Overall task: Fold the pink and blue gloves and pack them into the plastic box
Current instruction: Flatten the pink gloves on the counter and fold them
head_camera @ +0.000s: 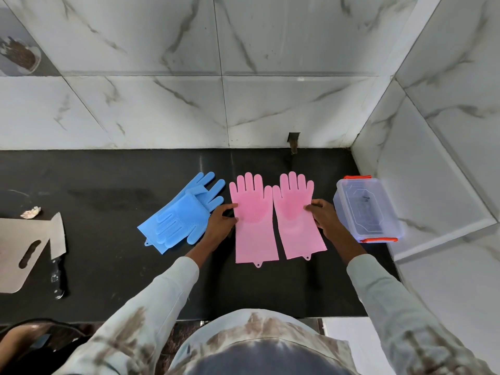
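Two pink gloves lie flat side by side on the black counter, fingers pointing to the wall: the left pink glove (253,220) and the right pink glove (296,215). My left hand (221,223) pinches the left edge of the left pink glove. My right hand (323,216) pinches the right edge of the right pink glove. Two blue gloves (184,215) lie stacked crosswise to the left of my left hand. The clear plastic box (368,209) with orange clips and its lid on stands to the right of my right hand.
A cleaver (57,250) and a grey cutting board (19,253) lie at the counter's left, with a crumpled scrap (31,212) behind them. Marble-tiled walls close the back and right. The counter's front edge (189,319) runs near my body.
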